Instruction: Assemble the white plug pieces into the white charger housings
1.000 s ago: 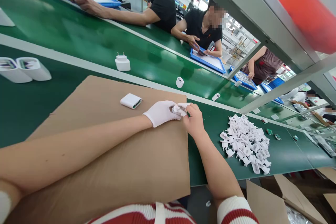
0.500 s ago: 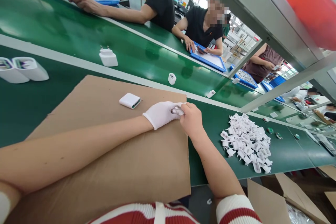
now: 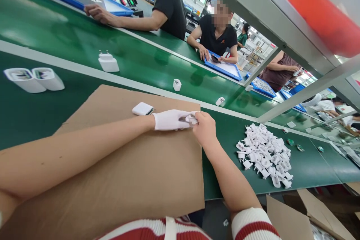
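My left hand (image 3: 169,120), in a white glove, reaches over the cardboard sheet (image 3: 146,165) with its fingers closed around a small white plastic plug piece (image 3: 192,119). My bare right hand (image 3: 206,128) pinches the same piece from the right, and its fingers cover much of it. Just behind my left wrist lies a white charger housing (image 3: 143,108), its open end showing a green board. Right of my hands, a heap of white plug caps with pins (image 3: 266,153) spreads over the green bench.
Two open white housings (image 3: 35,80) lie at the left. Along the green conveyor (image 3: 146,62) stand a charger with pins (image 3: 108,62) and small housings (image 3: 177,84). A metal frame post (image 3: 303,90) slants across the right. Co-workers sit opposite with blue trays (image 3: 223,68). Cardboard boxes (image 3: 289,217) stand below right.
My left wrist has straightened and shifted closer to the housing on the cardboard. Both hands stay on the plug piece. The chargers on the conveyor have moved left, and the view has shifted slightly.
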Demonstrator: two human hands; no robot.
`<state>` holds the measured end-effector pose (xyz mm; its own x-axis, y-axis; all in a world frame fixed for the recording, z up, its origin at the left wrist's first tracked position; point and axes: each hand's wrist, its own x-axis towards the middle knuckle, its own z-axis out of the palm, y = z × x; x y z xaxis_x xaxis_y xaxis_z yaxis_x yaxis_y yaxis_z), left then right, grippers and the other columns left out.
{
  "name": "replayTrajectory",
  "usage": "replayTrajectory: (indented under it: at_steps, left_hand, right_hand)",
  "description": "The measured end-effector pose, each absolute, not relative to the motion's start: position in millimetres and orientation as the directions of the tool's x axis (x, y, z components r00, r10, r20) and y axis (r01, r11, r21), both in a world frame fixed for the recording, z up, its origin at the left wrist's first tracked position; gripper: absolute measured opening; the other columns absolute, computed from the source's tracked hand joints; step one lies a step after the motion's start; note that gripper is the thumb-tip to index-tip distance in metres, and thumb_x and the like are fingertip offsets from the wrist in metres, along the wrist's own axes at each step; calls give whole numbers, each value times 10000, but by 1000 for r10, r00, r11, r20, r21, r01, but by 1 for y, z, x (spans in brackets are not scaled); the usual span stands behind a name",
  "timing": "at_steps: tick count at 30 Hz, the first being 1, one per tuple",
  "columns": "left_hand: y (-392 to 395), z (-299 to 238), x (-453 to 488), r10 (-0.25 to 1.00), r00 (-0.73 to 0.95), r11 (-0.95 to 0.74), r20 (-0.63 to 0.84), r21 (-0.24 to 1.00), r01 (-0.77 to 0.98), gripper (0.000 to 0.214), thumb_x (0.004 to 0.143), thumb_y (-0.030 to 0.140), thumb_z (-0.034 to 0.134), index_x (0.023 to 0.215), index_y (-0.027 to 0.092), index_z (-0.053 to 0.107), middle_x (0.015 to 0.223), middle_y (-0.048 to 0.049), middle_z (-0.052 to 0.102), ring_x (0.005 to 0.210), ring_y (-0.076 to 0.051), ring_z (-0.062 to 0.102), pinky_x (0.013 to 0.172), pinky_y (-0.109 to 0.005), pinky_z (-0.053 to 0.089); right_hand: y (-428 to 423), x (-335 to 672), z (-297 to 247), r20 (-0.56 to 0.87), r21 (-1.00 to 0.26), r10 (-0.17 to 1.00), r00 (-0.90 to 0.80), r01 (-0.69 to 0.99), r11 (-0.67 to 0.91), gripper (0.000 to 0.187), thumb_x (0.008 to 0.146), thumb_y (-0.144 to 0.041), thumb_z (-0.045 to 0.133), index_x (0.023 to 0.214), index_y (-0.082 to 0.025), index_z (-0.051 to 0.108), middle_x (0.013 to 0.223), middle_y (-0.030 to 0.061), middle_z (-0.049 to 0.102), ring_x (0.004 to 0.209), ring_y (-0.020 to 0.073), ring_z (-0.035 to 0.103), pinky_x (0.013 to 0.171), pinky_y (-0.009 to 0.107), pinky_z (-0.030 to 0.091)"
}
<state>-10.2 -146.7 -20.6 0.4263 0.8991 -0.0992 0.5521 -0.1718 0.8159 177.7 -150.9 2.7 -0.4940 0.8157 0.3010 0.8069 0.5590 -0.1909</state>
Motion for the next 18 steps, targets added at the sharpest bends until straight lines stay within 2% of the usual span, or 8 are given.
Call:
replayTrajectory:
  at_steps: [2,4,6,8,11,14,16,18]
  left_hand:
    - [-152,-27,1,957,290,-188,-5,751,633,366,877,560,576,1043,267,720,952,-13,764,909,-242,710,833,-313,521]
    - [-158,-32,12,987,158,-141,38,689,711,333,894,529,569,1049,276,720,1003,-27,772,968,-273,718,859,-337,515]
    - [-161,-35,18,993,114,-112,39,652,750,316,893,499,578,1073,283,723,1022,-42,776,988,-292,724,853,-348,519]
    - [-159,-33,19,987,155,-145,40,640,754,266,882,476,585,973,267,721,976,-50,773,961,-290,725,843,-348,521]
    - [-144,-23,14,960,281,-220,-5,612,760,283,821,518,642,772,241,668,854,-48,749,873,-285,715,819,-356,517]
    - [-111,-11,4,975,217,-151,-52,560,815,272,747,512,697,752,241,675,847,-51,747,861,-293,711,785,-359,509]
    - [-81,-2,-6,997,73,-46,-30,534,844,233,733,458,695,797,235,707,888,-76,757,904,-311,715,793,-362,509]
    - [-52,6,-17,999,-39,25,15,527,850,265,745,434,683,873,208,734,938,-122,764,970,-340,717,845,-378,508]
  right_hand:
    - [-152,177,2,312,-198,820,-481,811,551,292,703,7,482,832,-235,583,869,39,644,835,211,570,663,273,364]
    - [-153,176,2,298,-216,837,-459,822,527,259,689,-9,494,790,-236,569,832,31,633,797,209,562,646,274,359]
    - [-153,175,1,265,-242,858,-440,831,501,244,677,-20,507,770,-235,575,818,25,637,790,209,574,646,273,374]
    - [-151,175,1,246,-291,871,-425,825,485,278,684,-16,514,820,-233,624,860,27,672,848,215,615,693,274,424]
    - [-147,184,4,204,-508,890,-408,733,453,393,795,-70,563,1121,-253,685,1001,23,744,947,207,678,828,288,515]
    - [-145,215,11,179,-667,913,-366,637,386,589,914,-252,624,1489,-295,503,1336,59,698,1030,191,712,940,323,556]
    - [-149,247,14,208,-540,931,-301,758,366,633,940,-323,630,1548,-280,460,1562,113,532,1209,237,664,1050,385,522]
    - [-157,280,14,193,-251,960,-204,936,249,610,944,-352,648,1525,-217,521,1634,175,434,1381,341,544,1153,490,429]
